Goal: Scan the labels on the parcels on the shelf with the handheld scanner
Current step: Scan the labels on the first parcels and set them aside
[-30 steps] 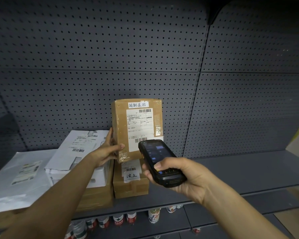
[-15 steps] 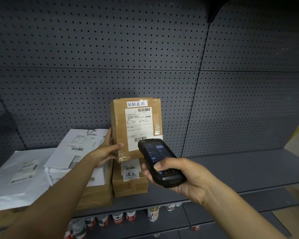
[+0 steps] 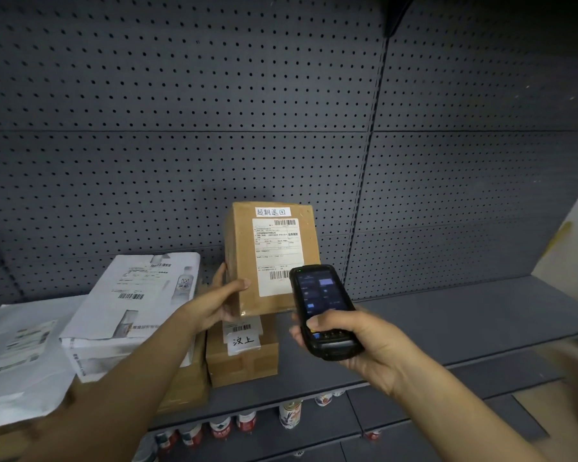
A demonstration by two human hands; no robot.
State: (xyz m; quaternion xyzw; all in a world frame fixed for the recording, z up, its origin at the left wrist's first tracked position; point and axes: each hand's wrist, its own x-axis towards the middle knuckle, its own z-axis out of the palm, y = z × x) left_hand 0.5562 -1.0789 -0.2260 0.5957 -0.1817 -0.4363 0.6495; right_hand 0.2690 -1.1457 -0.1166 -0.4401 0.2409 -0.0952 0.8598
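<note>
My left hand (image 3: 214, 305) grips the lower left edge of a brown cardboard parcel (image 3: 309, 235), which stands upright with its white shipping label (image 3: 276, 251) facing me. It rests on a second brown box (image 3: 241, 358) with a small handwritten label. My right hand (image 3: 357, 345) holds a black handheld scanner (image 3: 324, 308) just in front of the upright parcel's lower right corner, screen lit, thumb on its keys. The scanner covers part of the lower barcode.
A white printed parcel (image 3: 131, 305) lies on another brown box to the left, and a white mailer bag (image 3: 20, 355) lies further left. The grey shelf (image 3: 464, 325) stretches bare to the right. Perforated back panels (image 3: 214, 128) stand behind. Cans (image 3: 289, 413) sit on the lower shelf.
The view has shifted slightly. Both hands, the upright parcel and the scanner keep almost the same pose.
</note>
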